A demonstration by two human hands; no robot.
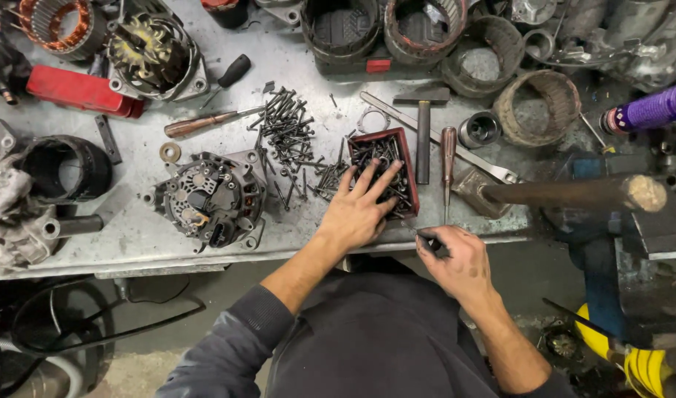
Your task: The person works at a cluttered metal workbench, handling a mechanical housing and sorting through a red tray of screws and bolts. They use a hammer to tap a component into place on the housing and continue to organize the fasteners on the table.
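Nearest, below the front edge: right hand (460, 262), fingers pinched together on a small dark piece (429, 237), too small to tell whether it is a screw or a bit. Just beyond, over the sheet-metal bench (131, 236): left hand (360, 210), fingers spread apart and laid flat on the dark screws inside a small red rectangular metal tray (378, 135), gripping nothing. Looks like sorting through fasteners, one piece already picked out and the tray being searched. Lifting a single screw out of that tangle calls for a fine fingertip pinch, not a flat palm.

Left of the tray: a loose heap of black screws (290, 133), scattered straight on the bench. Further left: a grey cast alternator (213, 199) lying face up, well clear of both hands. Right of the tray: a brown wooden-handled screwdriver (447, 151) and a small steel hammer (423, 133), side by side; beyond them a heavy wooden-handled mallet (566, 193) reaching over the bench edge.

Packages and labels: a flat red oblong box (84, 92) at the far left; a red patch on a dark case (378, 66) at the far edge, nothing legible; a purple ribbed cylinder (651, 109) at the far right. Along the back: rusty round housings (533, 107) and a copper-wound stator ring (54, 22).
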